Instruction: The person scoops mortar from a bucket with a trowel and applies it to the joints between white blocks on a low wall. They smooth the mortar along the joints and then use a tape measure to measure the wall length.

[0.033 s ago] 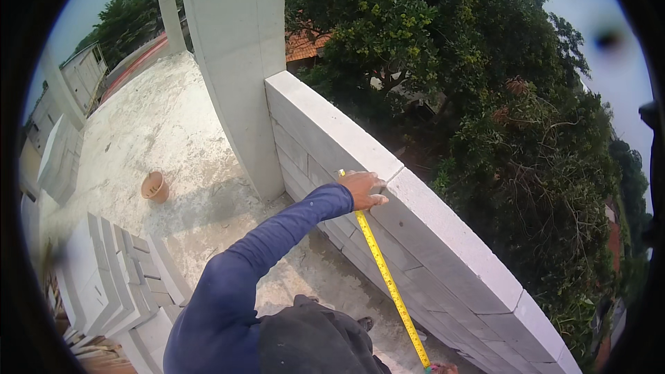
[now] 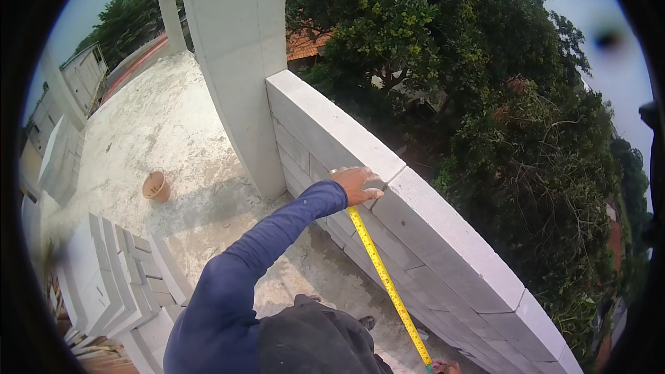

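Observation:
A yellow tape measure blade point(image 2: 389, 284) slants across the inner face of a light grey block wall point(image 2: 443, 239). Its upper end goes under my left hand point(image 2: 357, 185), which is closed over it close to a vertical joint between two top blocks. The fingertips are near the wall face; whether they touch it I cannot tell. Low down, at the picture's edge, my right hand point(image 2: 445, 368) is closed around the blade's other end. A bit of teal shows there, and most of that hand is cut off.
A concrete column point(image 2: 239, 69) rises at the wall's far end. An orange-brown bucket point(image 2: 156, 187) stands on the rough concrete floor point(image 2: 138, 135). Stacked light blocks point(image 2: 114, 277) lie at my left. Beyond the wall are trees point(image 2: 512, 125) and a drop.
My left hand has shifted slightly left along the wall face. The tape's tip, which poked out above the hand before, is now covered. My right hand shows a little more.

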{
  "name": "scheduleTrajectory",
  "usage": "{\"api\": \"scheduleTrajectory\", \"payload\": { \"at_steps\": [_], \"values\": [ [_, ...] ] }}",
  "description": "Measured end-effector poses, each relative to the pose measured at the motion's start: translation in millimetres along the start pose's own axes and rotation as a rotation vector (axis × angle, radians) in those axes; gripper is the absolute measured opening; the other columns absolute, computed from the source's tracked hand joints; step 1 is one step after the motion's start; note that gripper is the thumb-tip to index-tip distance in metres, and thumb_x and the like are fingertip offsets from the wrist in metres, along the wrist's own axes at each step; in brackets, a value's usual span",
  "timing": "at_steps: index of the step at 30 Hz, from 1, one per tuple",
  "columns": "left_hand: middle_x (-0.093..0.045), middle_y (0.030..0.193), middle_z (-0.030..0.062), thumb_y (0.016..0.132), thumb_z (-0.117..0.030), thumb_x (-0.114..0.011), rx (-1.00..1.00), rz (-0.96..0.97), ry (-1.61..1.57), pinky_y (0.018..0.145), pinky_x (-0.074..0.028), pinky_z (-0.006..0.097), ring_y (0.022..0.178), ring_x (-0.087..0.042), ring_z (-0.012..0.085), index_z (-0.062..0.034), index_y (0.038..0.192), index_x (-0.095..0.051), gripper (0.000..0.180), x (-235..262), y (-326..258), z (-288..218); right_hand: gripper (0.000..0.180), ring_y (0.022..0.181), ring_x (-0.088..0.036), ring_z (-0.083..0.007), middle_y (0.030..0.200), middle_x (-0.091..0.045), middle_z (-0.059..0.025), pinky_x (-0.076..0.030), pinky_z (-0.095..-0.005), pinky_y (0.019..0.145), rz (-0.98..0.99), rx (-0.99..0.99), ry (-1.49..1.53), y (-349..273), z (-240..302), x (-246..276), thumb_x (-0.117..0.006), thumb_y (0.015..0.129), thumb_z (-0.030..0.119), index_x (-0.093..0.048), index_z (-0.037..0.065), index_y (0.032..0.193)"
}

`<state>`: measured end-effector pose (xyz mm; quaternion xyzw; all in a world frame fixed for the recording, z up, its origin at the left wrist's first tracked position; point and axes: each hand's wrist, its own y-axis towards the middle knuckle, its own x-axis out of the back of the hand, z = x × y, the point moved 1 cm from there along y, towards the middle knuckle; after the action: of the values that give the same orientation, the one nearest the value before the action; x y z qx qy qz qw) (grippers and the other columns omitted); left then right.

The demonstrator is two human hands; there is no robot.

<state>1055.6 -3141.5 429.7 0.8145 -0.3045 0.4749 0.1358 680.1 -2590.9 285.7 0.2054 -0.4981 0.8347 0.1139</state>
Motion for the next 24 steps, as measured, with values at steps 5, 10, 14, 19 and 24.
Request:
{"api": "scheduleTrajectory", "payload": {
  "at_steps": [5,10,14,19,24],
  "values": [
    [-0.055,0.145,0.0197,0.094,-0.057,-0.061,0.172,-0.382,-0.005,0.117,-0.034,0.049,0.139,-0.047,0.0349,-0.0108,0.133,-0.065,0.061,42,-32,61,0.044,0.101,-0.067,-0.0229,0.110,-0.075,-0.0102,-0.049,-0.0296,0.091,0.017,0.048,-0.045,-11,67,7,-0.065,0.076,0.020,-0.076,0.009,0.117],
    [-0.058,0.141,0.0202,0.094,-0.055,-0.061,0.279,-0.755,-0.093,0.117,-0.033,0.047,0.136,-0.050,0.0346,-0.0081,0.124,-0.071,0.056,59,-50,120,0.045,0.094,-0.068,-0.0217,0.104,-0.076,-0.0112,-0.049,-0.0279,0.086,-0.011,0.118,-0.078,-32,127,16,-0.066,0.074,0.015,-0.076,0.004,0.117],
    [-0.064,0.131,0.0203,0.095,-0.047,-0.064,0.290,-0.834,-0.232,0.107,-0.045,0.039,0.124,-0.058,0.0344,-0.0042,0.119,-0.072,0.049,62,-66,159,0.042,0.090,-0.066,-0.0200,0.097,-0.077,-0.0105,-0.049,-0.0284,0.085,-0.021,0.182,-0.116,-39,168,9,-0.070,0.069,0.012,-0.076,0.000,0.109],
    [-0.072,0.104,0.0149,0.098,-0.032,-0.064,0.352,-0.616,-0.846,0.075,-0.057,0.034,0.082,-0.069,0.0229,-0.0001,0.122,-0.068,0.041,66,-80,188,0.043,0.089,-0.066,-0.0196,0.096,-0.076,-0.0101,-0.048,-0.0284,0.085,-0.024,0.175,-0.168,-40,196,-4,-0.069,0.070,0.013,-0.075,-0.002,0.110],
    [-0.071,0.100,0.0083,0.099,-0.032,-0.066,0.283,-0.484,-1.287,0.069,-0.054,0.030,0.081,-0.066,0.0154,-0.0004,0.137,-0.056,0.051,80,-72,191,0.046,0.089,-0.066,-0.0220,0.099,-0.075,-0.0127,-0.048,-0.0291,0.085,-0.058,0.235,-0.167,-45,211,9,-0.068,0.069,0.016,-0.075,-0.003,0.111]
  ]
}}
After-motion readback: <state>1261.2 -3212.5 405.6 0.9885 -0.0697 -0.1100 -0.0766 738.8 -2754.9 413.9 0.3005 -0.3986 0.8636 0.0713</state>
